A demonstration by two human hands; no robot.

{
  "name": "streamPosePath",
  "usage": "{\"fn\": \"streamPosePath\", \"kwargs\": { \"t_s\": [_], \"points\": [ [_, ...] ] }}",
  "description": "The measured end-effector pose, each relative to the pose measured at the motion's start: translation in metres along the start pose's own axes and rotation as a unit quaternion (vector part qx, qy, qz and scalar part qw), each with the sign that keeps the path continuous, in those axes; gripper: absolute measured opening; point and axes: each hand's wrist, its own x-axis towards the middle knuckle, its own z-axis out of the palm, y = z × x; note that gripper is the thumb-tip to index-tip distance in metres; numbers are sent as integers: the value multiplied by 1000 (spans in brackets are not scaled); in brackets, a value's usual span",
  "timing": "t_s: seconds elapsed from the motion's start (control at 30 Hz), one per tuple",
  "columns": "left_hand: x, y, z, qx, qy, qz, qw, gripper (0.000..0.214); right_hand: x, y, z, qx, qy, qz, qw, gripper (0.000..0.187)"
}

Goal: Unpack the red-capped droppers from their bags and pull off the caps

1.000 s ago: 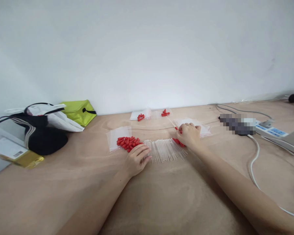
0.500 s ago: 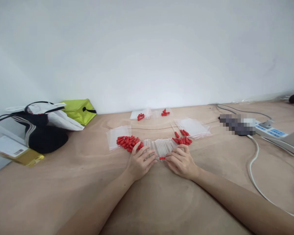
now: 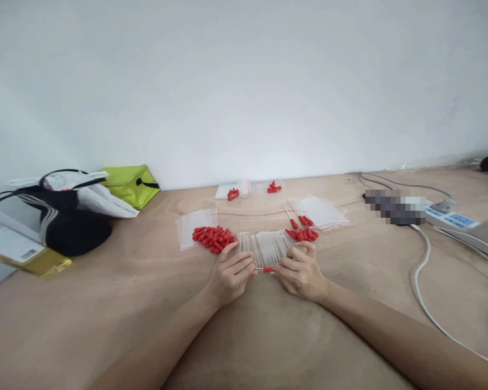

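My left hand (image 3: 231, 272) and my right hand (image 3: 299, 271) meet at the near edge of a row of clear thin tubes (image 3: 266, 244) on the wooden table (image 3: 268, 336). Their fingertips pinch one clear tube with a red cap (image 3: 267, 269) between them. A pile of loose red caps (image 3: 212, 237) lies just beyond my left hand, partly on a clear bag (image 3: 195, 222). Several red-capped tubes (image 3: 303, 233) lie beyond my right hand, beside a stack of clear bags (image 3: 321, 210).
Two small bags with red pieces (image 3: 250, 189) lie by the wall. A black and white bag (image 3: 61, 211), a green pouch (image 3: 132, 185) and a gold box (image 3: 28, 254) sit at the left. A power strip (image 3: 451, 215) and white cables (image 3: 423, 271) lie at the right.
My right hand came back from the red-capped tubes to the near edge of the clear tubes. Both hands now pinch one capped tube and have drawn slightly toward me.
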Motion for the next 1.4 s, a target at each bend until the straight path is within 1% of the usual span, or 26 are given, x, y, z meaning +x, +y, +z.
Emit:
{"fn": "streamPosePath", "kwargs": {
  "t_s": [0.13,0.23,0.37,0.43,0.5,0.57,0.6,0.67,0.73,0.8,0.87,0.97,1.03,1.13,1.27,1.33,1.4],
  "points": [
    [0,1,-1,-7,-3,4,1000,12,-2,0,-1,6,4,-6,1000,15],
    [-3,-4,-4,-9,11,2,1000,10,-7,5,-5,21,12,7,1000,18],
    [-13,-16,-9,11,45,-42,998,8,-15,17,-9,63,7,84,994,15],
    [-17,-20,-8,19,44,-68,997,13,-17,25,-9,117,17,120,986,17],
    [-19,-23,-5,30,37,-97,994,21,-18,33,-9,165,37,153,974,22],
    [-18,-25,-2,43,27,-124,991,28,-20,42,-12,182,44,187,964,26],
    [-17,-26,-1,49,23,-136,989,31,-22,47,-15,183,37,201,962,26],
    [-13,-28,2,55,19,-148,987,34,-27,57,-24,182,-4,223,958,24],
    [-9,-30,4,57,25,-149,987,34,-34,66,-34,175,-56,246,952,16],
    [-6,-31,7,57,37,-139,988,30,-40,72,-41,165,-94,263,946,10],
    [-3,-30,11,62,52,-123,989,23,-42,75,-44,151,-114,270,944,12],
    [1,-27,18,70,63,-102,990,15,-40,76,-41,142,-129,270,944,14],
    [3,-24,21,65,50,-89,993,14,-37,75,-38,145,-135,276,941,15],
    [5,-21,23,43,10,-68,997,17,-34,72,-35,147,-136,289,936,20],
    [5,-19,21,-16,-31,-69,997,14,-29,71,-36,150,-133,276,940,24],
    [5,-18,18,-44,-50,-74,995,11,-22,73,-35,122,-126,294,939,25],
    [5,-16,16,-65,-70,-76,993,10,-12,76,-32,63,-130,334,931,26]
  ]
}}
